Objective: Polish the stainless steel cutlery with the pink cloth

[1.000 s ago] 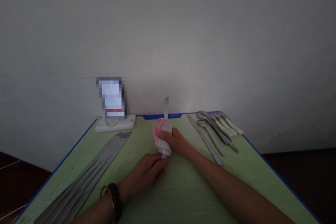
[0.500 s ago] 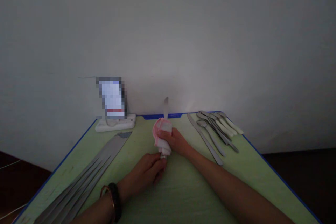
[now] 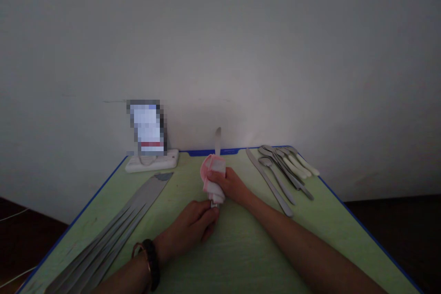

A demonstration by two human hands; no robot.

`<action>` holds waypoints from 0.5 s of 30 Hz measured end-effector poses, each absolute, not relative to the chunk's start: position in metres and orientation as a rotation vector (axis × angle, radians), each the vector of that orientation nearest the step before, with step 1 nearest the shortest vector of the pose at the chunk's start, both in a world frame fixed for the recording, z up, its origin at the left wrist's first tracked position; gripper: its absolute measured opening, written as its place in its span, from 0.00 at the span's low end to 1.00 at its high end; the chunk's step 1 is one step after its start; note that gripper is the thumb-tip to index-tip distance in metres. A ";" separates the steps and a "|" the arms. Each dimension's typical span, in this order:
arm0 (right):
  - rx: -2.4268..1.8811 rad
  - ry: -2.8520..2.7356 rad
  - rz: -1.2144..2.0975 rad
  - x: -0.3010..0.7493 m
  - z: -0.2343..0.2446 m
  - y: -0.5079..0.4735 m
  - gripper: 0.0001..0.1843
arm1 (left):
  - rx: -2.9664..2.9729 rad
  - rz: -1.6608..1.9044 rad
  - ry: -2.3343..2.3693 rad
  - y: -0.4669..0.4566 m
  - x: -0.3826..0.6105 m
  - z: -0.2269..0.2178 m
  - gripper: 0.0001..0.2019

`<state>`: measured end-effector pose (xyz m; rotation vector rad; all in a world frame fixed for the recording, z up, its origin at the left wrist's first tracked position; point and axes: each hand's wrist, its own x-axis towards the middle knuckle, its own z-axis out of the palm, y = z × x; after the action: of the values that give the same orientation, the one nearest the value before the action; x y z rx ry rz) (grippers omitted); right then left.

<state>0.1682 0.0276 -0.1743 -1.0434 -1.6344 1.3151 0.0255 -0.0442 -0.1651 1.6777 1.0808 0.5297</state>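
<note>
My right hand (image 3: 231, 187) is closed round a pink and white cloth (image 3: 212, 178) wrapped about a table knife (image 3: 217, 141), whose blade sticks up out of the cloth. My left hand (image 3: 193, 227) rests on the green table (image 3: 241, 257) just below, its fingers pinched on the knife's handle end where it pokes out under the cloth. A dark band sits on my left wrist.
Several long metal blades (image 3: 113, 234) lie at the left. A row of spoons and knives (image 3: 282, 170), some white-handled, lies at the right. A white power strip (image 3: 151, 163) with a blurred object on it stands at the back left against the wall.
</note>
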 end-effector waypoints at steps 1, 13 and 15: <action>-1.045 -1.636 1.313 0.168 -0.174 0.028 0.19 | 1.681 0.531 1.078 -0.044 0.026 -0.165 0.19; -1.085 -1.668 1.290 0.169 -0.176 0.029 0.19 | 1.680 0.512 1.105 -0.044 0.027 -0.162 0.18; -1.091 -1.664 1.299 0.169 -0.175 0.029 0.19 | 1.684 0.511 1.105 -0.044 0.026 -0.162 0.18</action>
<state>0.1688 0.0288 -0.1750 -1.0912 -1.6639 1.2993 0.0265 -0.0441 -0.1618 1.6845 1.1046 0.5111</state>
